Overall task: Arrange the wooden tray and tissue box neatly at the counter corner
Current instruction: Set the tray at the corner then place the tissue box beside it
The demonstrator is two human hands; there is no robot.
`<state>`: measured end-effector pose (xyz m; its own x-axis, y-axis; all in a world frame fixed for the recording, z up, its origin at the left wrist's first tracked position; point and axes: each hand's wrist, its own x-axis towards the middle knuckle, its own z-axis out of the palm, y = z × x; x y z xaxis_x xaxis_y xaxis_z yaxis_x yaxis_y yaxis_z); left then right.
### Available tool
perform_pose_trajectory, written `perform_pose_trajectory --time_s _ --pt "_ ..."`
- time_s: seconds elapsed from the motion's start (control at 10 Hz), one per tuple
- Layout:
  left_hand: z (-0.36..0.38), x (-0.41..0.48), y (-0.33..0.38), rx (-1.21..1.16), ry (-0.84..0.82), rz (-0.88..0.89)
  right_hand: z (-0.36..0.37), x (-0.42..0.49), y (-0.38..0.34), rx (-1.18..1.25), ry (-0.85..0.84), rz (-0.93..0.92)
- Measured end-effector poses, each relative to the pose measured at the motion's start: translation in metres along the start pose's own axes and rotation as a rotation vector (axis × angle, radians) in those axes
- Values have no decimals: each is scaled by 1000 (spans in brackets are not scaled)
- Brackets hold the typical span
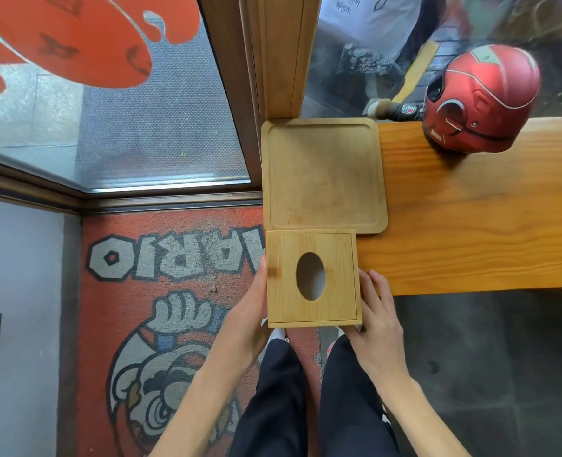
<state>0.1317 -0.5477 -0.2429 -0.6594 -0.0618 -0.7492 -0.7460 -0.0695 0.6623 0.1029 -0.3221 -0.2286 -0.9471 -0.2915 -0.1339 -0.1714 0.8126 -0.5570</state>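
You hold the tissue box [312, 278] between your two hands, seen from above. Your left hand [250, 324] presses flat against its left wall, and your right hand [377, 328] presses against its right wall and near right corner. The fingers [372, 291] of both hands lie extended along the sides, clamping the box between them rather than curling round it.

The box is square, made of light wood, with an oval opening in its top. It sits at the near left end of the bench [470, 225], its near edge at or just past the bench's near edge. Directly beyond it, on the far side, lies the wooden tray [322, 176], flat and empty. The box's far edge touches or just overlaps the tray's near rim; you cannot tell which. Their left edges line up closely. The tray is wider, so its right side sticks out past the box.

The tray's far edge meets a wooden window post [283, 61] at the corner. A red helmet [480, 100] rests at the far right, well apart. Bare bench lies to the right.
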Motion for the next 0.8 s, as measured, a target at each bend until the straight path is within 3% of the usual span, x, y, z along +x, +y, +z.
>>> perform_pose_trajectory --time_s 0.1,0.2,0.3,0.4,0.5,0.6,0.7,0.8 --pt "7 -19 18 361 43 159 4 4 3 -16 63 -2" --pt "6 -23 18 210 112 96 8 4 5 -8 85 -7" --pt "8 -22 16 329 100 199 10 4 5 10 111 5" --pt "1 -27 31 377 -10 308 2 4 1 28 41 11" --pt "-19 -31 34 580 -151 404 -23 4 4 -1 -77 -32" --pt "-29 -25 49 379 -50 295 -50 15 3 215 -123 60" --pt "-26 -1 82 8 97 264 -58 42 -5 454 -208 92" --pt "-12 24 116 -161 102 287 -62 63 -16 571 -300 86"
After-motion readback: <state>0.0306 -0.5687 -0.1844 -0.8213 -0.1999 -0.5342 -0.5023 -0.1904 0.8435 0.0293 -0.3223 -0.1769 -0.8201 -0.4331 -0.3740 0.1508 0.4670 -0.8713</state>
